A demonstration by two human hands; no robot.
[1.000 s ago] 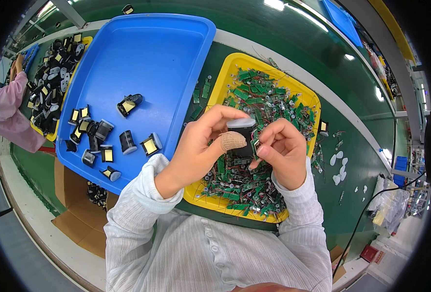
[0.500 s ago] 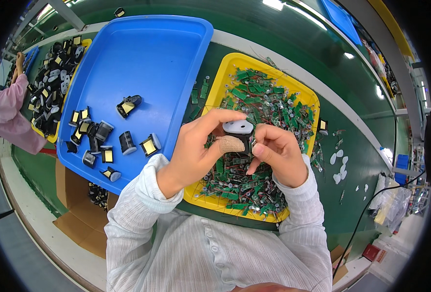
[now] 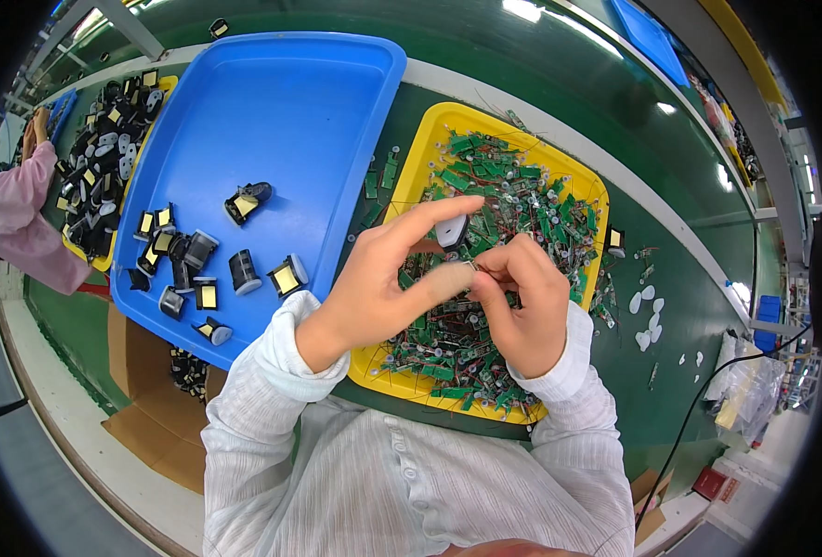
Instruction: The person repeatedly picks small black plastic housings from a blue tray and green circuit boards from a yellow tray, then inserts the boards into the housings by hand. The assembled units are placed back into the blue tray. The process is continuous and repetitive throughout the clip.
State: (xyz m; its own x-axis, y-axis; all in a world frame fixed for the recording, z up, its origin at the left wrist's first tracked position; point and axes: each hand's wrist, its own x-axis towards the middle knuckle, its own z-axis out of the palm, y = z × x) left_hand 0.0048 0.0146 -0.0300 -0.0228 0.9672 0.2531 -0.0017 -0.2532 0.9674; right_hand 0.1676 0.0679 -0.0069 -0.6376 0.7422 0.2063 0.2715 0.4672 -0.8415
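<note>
Above the yellow tray (image 3: 602,251), my left hand (image 3: 365,288) grips a small black housing with a light grey oval cap (image 3: 450,230), between a tan-wrapped thumb and the fingers. The thumb is blurred and covers most of the housing. My right hand (image 3: 530,302) is pinched together right at the left thumb's tip, by the housing's near side. Whatever sits between its fingertips is too small and hidden to name. Beneath both hands, the yellow tray holds a heap of green circuit boards (image 3: 457,367) with thin wires and small round pale parts.
To the left, a blue tray (image 3: 272,102) holds several black housings (image 3: 243,272), some with yellow patches. White pieces (image 3: 648,325) and a black housing (image 3: 615,239) lie on the green table at right. A pink-sleeved person (image 3: 21,213) works far left beside another filled tray. An open cardboard box (image 3: 156,436) stands below.
The housing has turned and tilted in my left hand, its cap now facing more sideways. My right hand has closed in toward the left thumb, its fingers drawn together.
</note>
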